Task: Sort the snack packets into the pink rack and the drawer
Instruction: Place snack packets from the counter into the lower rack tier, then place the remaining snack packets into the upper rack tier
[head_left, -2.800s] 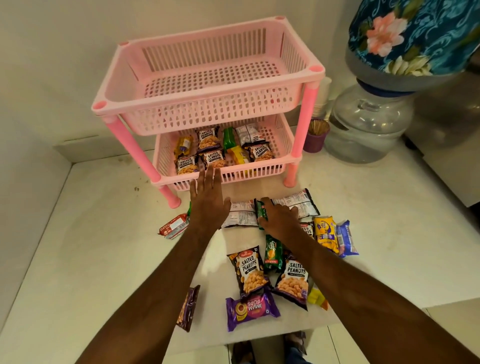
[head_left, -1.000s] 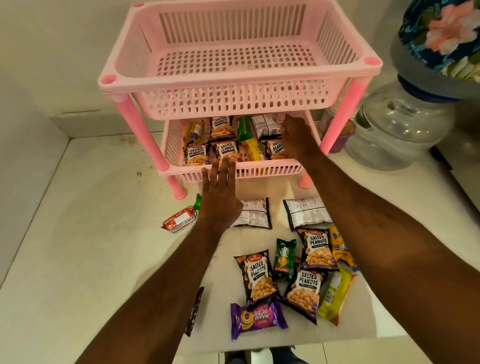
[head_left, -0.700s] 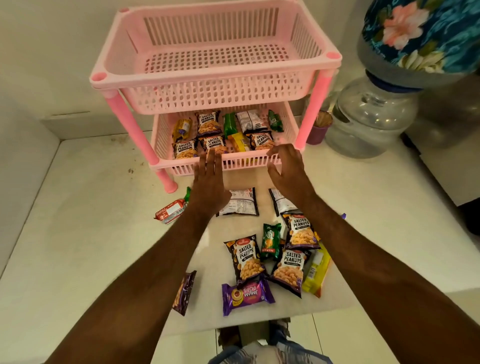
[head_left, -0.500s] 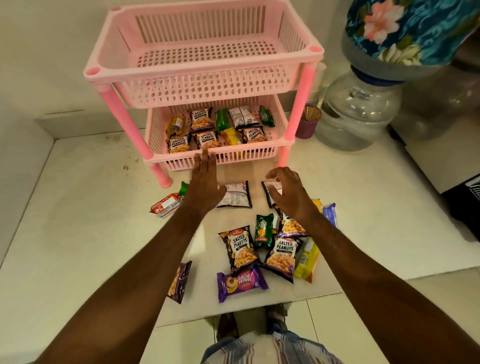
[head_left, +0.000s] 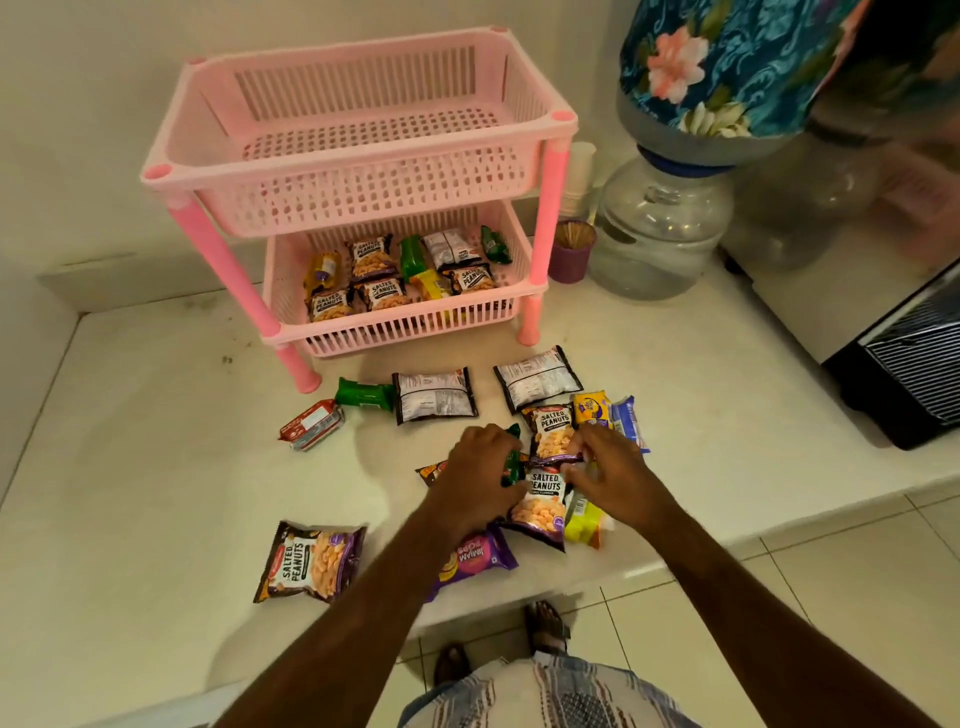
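Note:
The pink rack (head_left: 358, 171) stands at the back of the counter. Its top tier is bare, and its lower tier (head_left: 415, 325) holds several packets. More packets lie loose in front. My left hand (head_left: 475, 475) is closed around a small green packet (head_left: 512, 460). My right hand (head_left: 615, 475) pinches the lower edge of a salted peanuts packet (head_left: 553, 431). Between my hands lies a second salted peanuts packet (head_left: 540, 506). A purple packet (head_left: 480, 556) is partly hidden under my left forearm. No drawer is in view.
Two face-down packets (head_left: 434, 397) (head_left: 537, 379), a green one (head_left: 363, 395), a red one (head_left: 311, 431) and a peanuts packet (head_left: 311, 569) lie around. A water jar (head_left: 660, 228), a purple cup (head_left: 571, 254) and a black appliance (head_left: 909, 364) stand to the right. The counter edge (head_left: 519, 597) is close.
My right hand drew back from the lower tier, where a green packet now lies. Both hands came down onto the pile. My left closed on the green packet.

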